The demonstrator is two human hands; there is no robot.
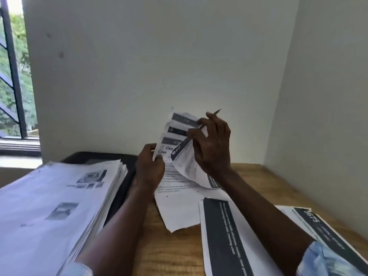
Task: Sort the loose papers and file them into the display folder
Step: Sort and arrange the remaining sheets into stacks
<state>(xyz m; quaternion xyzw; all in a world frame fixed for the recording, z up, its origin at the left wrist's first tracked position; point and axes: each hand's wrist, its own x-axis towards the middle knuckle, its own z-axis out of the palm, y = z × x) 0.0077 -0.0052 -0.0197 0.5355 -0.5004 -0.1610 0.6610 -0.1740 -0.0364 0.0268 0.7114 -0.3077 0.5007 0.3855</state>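
— White walls are met in a corner at far right, and a window [12, 76] with greenery beyond it is seen at far left. What is carried by the wooden worktop [169, 255]?

— A tall stack of printed sheets [59, 196] is set at near left and rests on a dark object [125, 176] that cannot be identified. A plain white sheet [179, 214] is laid in the middle. Its right side is overlapped by a sheet with a dark band [219, 236], which lies nearer. A sheet marked with large numerals [316, 222] is placed at near right and is partly covered by the right forearm.

— And where are the loose papers [179, 134] found?

— They are held up as a fan above the middle of the worktop, toward the far side. Their dark headers are staggered one above another.

— How are they held?

— The lower left edge is pinched by the left grip [149, 166], with the thumb laid on the front. The right side is grasped by the right grip [213, 144], its fingertips curled onto the front sheet, which is bent down toward near right. A slim pen [216, 112] is also lodged between the fingers of that grip, its tip pointed up and to the far right. Pale blue sleeves are seen at the near edge on both arms.
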